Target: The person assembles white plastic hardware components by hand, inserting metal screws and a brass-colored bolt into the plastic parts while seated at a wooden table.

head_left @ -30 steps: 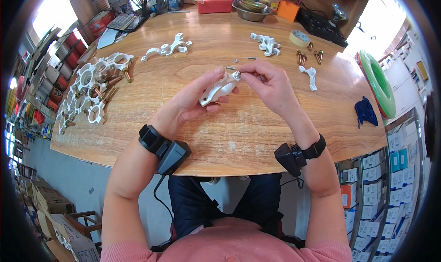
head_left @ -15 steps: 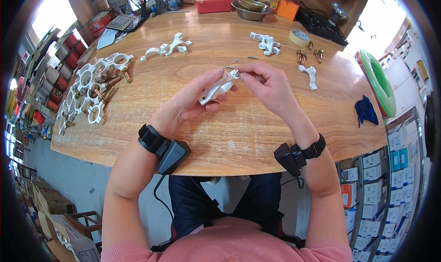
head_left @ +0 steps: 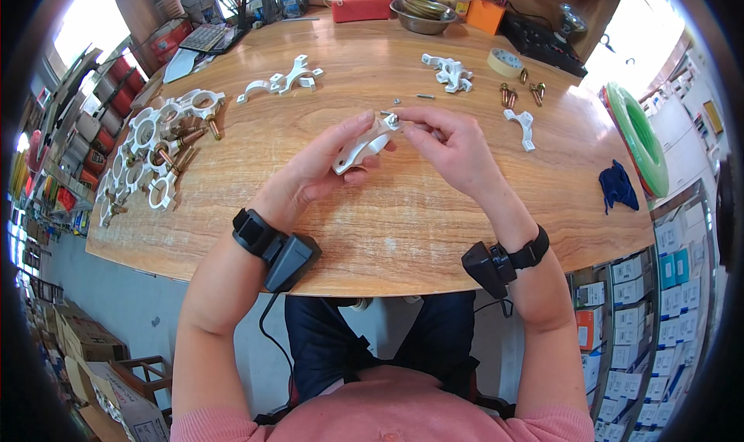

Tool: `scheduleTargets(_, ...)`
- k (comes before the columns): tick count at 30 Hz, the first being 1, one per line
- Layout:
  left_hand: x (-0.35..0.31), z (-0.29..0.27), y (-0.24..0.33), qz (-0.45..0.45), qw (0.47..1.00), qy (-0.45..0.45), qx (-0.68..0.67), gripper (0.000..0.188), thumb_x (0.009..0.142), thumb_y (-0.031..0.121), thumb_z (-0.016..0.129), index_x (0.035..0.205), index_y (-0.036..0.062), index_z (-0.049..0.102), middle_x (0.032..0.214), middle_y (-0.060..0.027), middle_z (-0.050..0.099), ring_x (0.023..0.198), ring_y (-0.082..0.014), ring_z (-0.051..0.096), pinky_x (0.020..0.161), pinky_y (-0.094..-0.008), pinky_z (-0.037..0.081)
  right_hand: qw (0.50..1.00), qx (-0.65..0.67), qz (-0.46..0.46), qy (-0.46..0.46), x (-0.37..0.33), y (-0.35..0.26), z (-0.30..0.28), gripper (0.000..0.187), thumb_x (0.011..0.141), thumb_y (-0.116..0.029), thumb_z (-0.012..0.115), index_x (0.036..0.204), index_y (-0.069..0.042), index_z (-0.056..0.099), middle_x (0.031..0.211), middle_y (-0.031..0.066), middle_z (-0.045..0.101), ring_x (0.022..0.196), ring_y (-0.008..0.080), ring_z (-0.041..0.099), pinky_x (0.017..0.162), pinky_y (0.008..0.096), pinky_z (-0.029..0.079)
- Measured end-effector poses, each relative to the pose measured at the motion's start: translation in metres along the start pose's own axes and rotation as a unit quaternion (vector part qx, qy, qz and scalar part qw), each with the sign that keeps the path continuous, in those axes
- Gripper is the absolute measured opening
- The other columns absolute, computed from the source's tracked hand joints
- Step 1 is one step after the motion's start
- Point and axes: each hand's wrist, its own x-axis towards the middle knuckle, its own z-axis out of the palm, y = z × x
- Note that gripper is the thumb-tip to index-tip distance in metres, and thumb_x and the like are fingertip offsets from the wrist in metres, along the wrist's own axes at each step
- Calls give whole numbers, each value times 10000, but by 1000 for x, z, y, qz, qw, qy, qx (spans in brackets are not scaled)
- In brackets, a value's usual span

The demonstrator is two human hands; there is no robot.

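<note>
My left hand (head_left: 329, 154) is closed round a white pipe clamp (head_left: 358, 149), held tilted above the table with its far end up and to the right. At that far end sits a small silver nut (head_left: 393, 120), with a short metal screw (head_left: 387, 113) showing beside it. My right hand (head_left: 451, 141) has thumb and forefinger pinched at the nut, its other fingers curled in. The fingertips partly cover the metal parts. Just beyond the hands lie another loose screw (head_left: 425, 96) and a tiny nut (head_left: 397, 101) on the wooden table (head_left: 372, 233).
Assembled white clamps with brass-coloured bolts (head_left: 147, 151) are heaped at the left. White clamp halves lie at the back left (head_left: 298, 76), back right (head_left: 449, 74) and right (head_left: 521, 129). Brass-coloured bolts (head_left: 536, 93), a tape roll (head_left: 504, 62), a blue cloth pouch (head_left: 618, 188) and a metal bowl (head_left: 423, 17) lie about.
The clamp in my left hand has shifted slightly to the left. My right thumb and forefinger have changed position a little at the nut. The things on the table have stayed put.
</note>
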Motion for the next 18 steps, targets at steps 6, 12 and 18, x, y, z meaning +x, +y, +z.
scheduleTargets(6,2,-4,0,6,1000,4,-2,373,855,375,470,1059,64,484,876,-60,535,619,-56,435,407,-153,316,1000,19,2,7,-1,-4,0,224,790,-119,537,955,23,588,664,45,584,533,61,455,492,212,376)
scheduleTargets(12,0,1,0,1,998,-12,61,387,847,372,483,1075,59,485,880,-55,534,623,-50,427,415,-154,322,999,31,-19,38,0,1,4,187,788,-99,534,916,24,592,678,48,582,555,64,463,511,211,383)
scheduleTargets(18,0,0,1,16,998,4,53,390,844,368,489,1080,58,487,881,-51,533,628,-48,426,418,-158,323,999,18,13,25,-1,1,1,206,782,-95,538,948,17,586,651,37,550,536,65,451,502,215,378)
